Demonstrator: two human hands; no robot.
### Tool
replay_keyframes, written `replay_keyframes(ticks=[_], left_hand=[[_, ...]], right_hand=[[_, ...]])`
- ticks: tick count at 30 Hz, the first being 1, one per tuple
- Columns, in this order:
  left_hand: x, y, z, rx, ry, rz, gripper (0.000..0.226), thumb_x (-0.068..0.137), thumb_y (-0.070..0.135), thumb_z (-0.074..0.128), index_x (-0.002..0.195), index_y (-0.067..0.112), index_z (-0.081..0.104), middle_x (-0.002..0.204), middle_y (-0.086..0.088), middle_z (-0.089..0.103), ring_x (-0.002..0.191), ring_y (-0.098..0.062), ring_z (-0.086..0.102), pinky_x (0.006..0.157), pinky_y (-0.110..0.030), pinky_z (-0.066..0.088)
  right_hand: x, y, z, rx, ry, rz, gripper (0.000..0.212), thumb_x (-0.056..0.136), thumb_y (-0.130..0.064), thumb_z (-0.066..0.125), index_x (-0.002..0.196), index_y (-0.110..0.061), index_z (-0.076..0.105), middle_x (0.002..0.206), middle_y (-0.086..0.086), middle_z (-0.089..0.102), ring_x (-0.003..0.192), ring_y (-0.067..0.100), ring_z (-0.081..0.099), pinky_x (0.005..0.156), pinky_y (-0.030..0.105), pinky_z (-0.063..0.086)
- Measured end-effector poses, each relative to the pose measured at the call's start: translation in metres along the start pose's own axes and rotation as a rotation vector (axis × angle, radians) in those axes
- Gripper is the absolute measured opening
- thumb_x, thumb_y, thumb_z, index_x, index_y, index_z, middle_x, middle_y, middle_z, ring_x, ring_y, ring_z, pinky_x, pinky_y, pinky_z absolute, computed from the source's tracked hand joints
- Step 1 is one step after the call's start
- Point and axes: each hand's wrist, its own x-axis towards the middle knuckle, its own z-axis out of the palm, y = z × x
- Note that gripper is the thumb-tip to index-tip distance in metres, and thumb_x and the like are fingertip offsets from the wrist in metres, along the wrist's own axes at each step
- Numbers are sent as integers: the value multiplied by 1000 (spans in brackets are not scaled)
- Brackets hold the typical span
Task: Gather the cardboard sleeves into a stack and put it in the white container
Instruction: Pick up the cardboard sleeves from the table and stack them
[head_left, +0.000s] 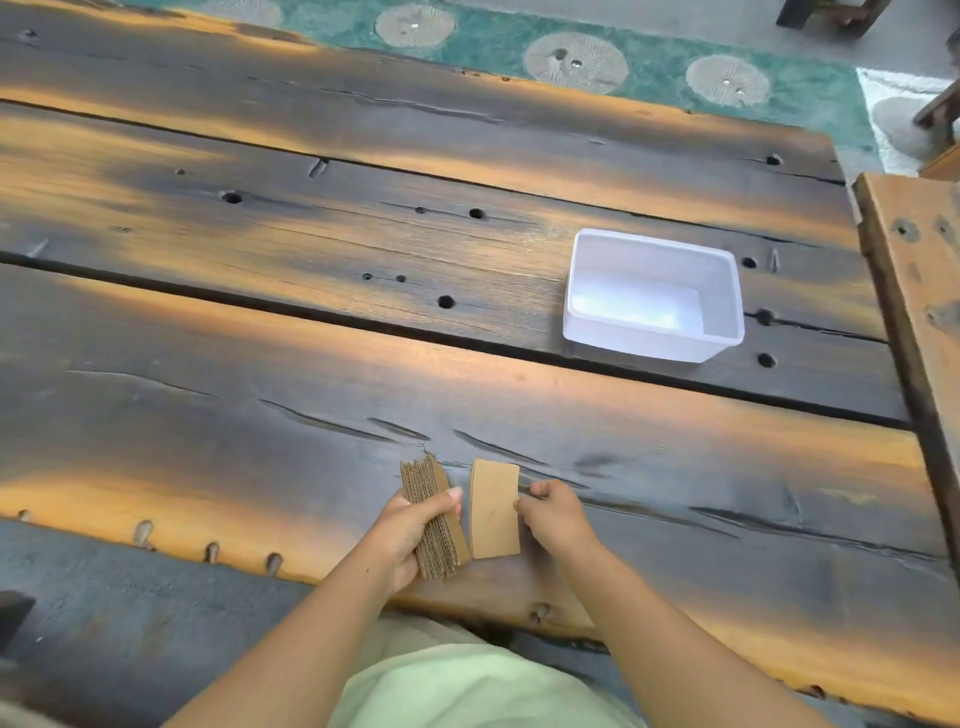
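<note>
weathered plank table (311, 291): near its front edge, left hand (410, 535) is clamping the light, stiff sleeve stack (434, 519) edgewise; right hand (553, 514) is pinching a loose sleeve (493, 512) by its side edge.

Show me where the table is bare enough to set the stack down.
Bare planks lie left of the white container and between it and both hands. Crowded only at the near edge: left hand grips the stack, right hand touches the loose sleeve.

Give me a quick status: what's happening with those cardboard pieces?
Left hand grips sleeve stack. Right hand fingers on last loose sleeve. White container empty, path clear.
</note>
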Motion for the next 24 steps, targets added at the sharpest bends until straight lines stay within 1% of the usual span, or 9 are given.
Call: replay_keyframes(ticks=[2, 4, 8, 12, 16, 19, 21, 22, 24], left_hand=[[0, -4, 2, -3, -5, -6, 13, 87, 11, 73, 95, 4, 65, 82, -14, 71, 75, -27, 69, 77, -43, 57], [0, -9, 5, -14, -4, -14, 9, 89, 11, 72, 85, 6, 66, 77, -13, 72, 70, -26, 69, 76, -42, 57], [-2, -17, 11, -13, 28, 2, 11, 88, 13, 73, 88, 6, 66, 77, -13, 72, 72, -27, 70, 77, -43, 57], [-6, -23, 13, -29, 12, -8, 14, 87, 17, 75, 90, 7, 66, 82, -14, 72, 75, -28, 71, 78, -45, 57], [-12, -29, 16, -67, 3, -8, 11, 88, 15, 73, 92, 7, 66, 86, -15, 72, 83, -28, 71, 83, -48, 58], [-18, -24, 21, -64, -14, -2, 14, 88, 14, 73, 97, 7, 65, 86, -15, 73, 80, -27, 73, 77, -47, 61], [-23, -19, 23, -63, -21, -1, 18, 88, 14, 73, 101, 6, 65, 85, -15, 74, 75, -25, 75, 71, -44, 62], [-26, -16, 22, -63, -27, 0, 21, 87, 14, 74, 104, 5, 65, 86, -15, 75, 73, -24, 75, 69, -43, 62], [-32, -10, 21, -56, -45, 6, 32, 85, 16, 76, 112, 3, 64, 91, -16, 75, 75, -25, 75, 69, -44, 62]], right_hand=[[2, 1, 2, 54, -19, 20, 13, 90, -15, 59, 89, -17, 46, 95, 8, 48, 87, 22, 46, 73, 33, 37], [1, 4, 4, 100, -37, 53, 13, 89, -12, 58, 83, -16, 47, 90, 11, 51, 83, 23, 48, 70, 32, 37], [3, 12, 8, 162, -9, 56, 9, 91, -8, 60, 89, -12, 52, 96, 13, 61, 86, 25, 56, 67, 32, 42], [3, 13, 10, 134, 1, 38, 13, 93, -3, 56, 83, -11, 59, 107, 22, 73, 102, 37, 69, 85, 46, 55], [-3, 19, -1, 137, -8, 42, 23, 94, 1, 53, 75, -12, 57, 104, 26, 73, 91, 34, 68, 83, 47, 56], [-9, 18, -17, 158, -71, 42, 21, 94, 3, 52, 77, -9, 56, 110, 30, 71, 105, 42, 68, 95, 58, 55], [-13, 14, -29, 175, -89, 26, 19, 95, 4, 51, 80, -7, 56, 106, 30, 70, 102, 42, 68, 97, 60, 53], [-16, 12, -35, 201, -96, 18, 20, 95, 5, 50, 80, -6, 55, 101, 28, 69, 95, 39, 68, 94, 58, 55], [-21, 7, -49, 287, -117, -6, 21, 96, 6, 48, 80, -6, 55, 92, 23, 67, 82, 32, 66, 77, 49, 57]])
